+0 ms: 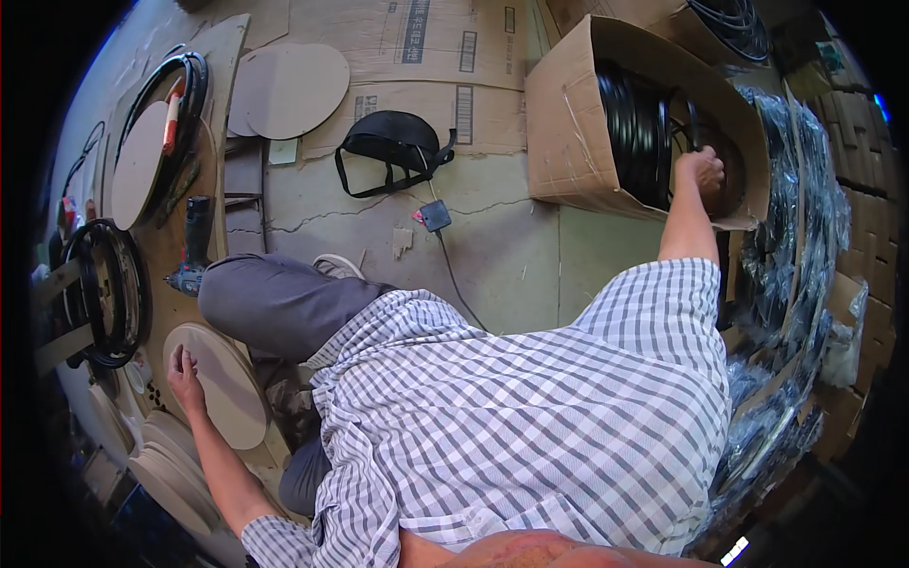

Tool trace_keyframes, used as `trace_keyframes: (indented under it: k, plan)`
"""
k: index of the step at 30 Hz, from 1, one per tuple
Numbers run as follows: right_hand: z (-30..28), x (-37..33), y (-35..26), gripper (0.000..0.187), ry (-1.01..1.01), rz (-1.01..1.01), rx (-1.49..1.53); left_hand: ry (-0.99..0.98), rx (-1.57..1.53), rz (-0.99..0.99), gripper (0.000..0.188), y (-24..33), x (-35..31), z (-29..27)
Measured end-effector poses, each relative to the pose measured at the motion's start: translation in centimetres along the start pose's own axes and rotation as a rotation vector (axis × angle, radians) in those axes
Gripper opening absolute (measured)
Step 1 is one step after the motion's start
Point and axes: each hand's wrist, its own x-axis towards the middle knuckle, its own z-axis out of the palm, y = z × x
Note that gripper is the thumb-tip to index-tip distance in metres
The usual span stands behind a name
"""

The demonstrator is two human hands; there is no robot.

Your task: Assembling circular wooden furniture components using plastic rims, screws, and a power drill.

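My right arm reaches out to a tall cardboard box (568, 133) on the right. Inside it lies a thick coil of black strip or tubing (634, 128). My right hand (701, 170) is at the box's open side, its fingers curled around a loose black strip (694, 118) that loops off the coil. What lies under the fingers is partly hidden. On the left, my left hand (185, 371) is at the edge of a round beige board (222, 398), fingers apart and holding nothing. This board lies flat on the wooden workbench (175, 241).
A drill (194, 248) sits by my knee, and black coils (104, 293) are at the far left. More round boards (298, 90) lie on flattened cardboard. A black pouch (393, 151) and a small corded box (436, 216) are on the floor. Plastic-wrapped bundles (791, 208) line the right.
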Motion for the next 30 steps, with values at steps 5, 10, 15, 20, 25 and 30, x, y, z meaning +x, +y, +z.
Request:
trace_keyframes:
  k: [5,10,15,20,25,30]
  plan:
    - [7.3,-0.7,-3.8,0.036,-0.417,-0.254,0.408,-0.054,0.077,-0.07,0.045,0.4,-1.4,0.6]
    - [10.4,-2.1,-6.9,0.046,-0.617,-0.186,0.524,-0.144,0.083,-0.085,0.044,-0.5,-2.6,0.2]
    - [5.1,-3.6,-7.1,0.053,-0.484,0.061,0.782,-0.186,0.081,-0.099,0.043,-2.7,-3.3,-0.7]
    - [0.9,-1.4,-7.0,0.049,-0.28,-0.097,0.776,-0.166,0.102,-0.147,0.042,-4.7,-4.2,-2.4]
    - [-8.9,1.4,-7.4,0.04,0.006,-0.191,0.998,-0.145,0.097,-0.139,0.042,-4.2,-3.2,-2.8]
    - [-18.8,1.8,-7.8,0.036,0.043,-0.281,1.203,-0.124,0.075,-0.094,0.043,-2.4,-1.6,-1.5]
